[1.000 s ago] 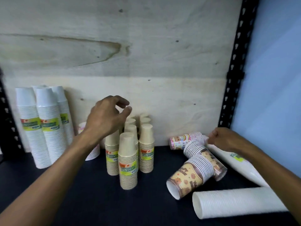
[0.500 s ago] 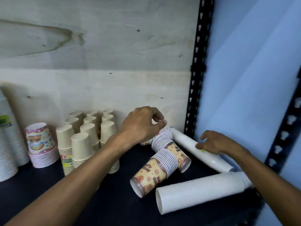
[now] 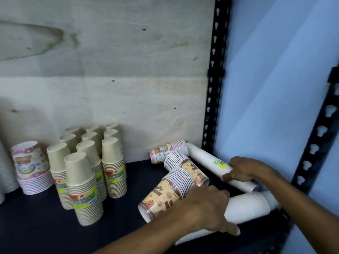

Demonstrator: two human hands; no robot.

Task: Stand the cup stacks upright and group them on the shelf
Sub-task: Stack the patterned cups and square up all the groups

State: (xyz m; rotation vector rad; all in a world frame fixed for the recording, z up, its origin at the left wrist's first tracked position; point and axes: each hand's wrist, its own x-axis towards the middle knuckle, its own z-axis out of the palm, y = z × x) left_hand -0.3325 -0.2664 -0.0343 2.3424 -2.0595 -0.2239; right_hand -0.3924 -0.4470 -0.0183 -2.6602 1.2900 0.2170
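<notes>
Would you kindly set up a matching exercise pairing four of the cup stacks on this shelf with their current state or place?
Things:
1. kraft cup stacks
2. pink patterned stack
3. labelled white stack
4. near white stack

States:
A. lying down, gripped by the right hand
B. upright, at the left edge of the group
C. lying down, under the left hand
D. upright, clustered in rows by the back panel

Pairs: 1-D, 2-B, 3-A, 4-C
</notes>
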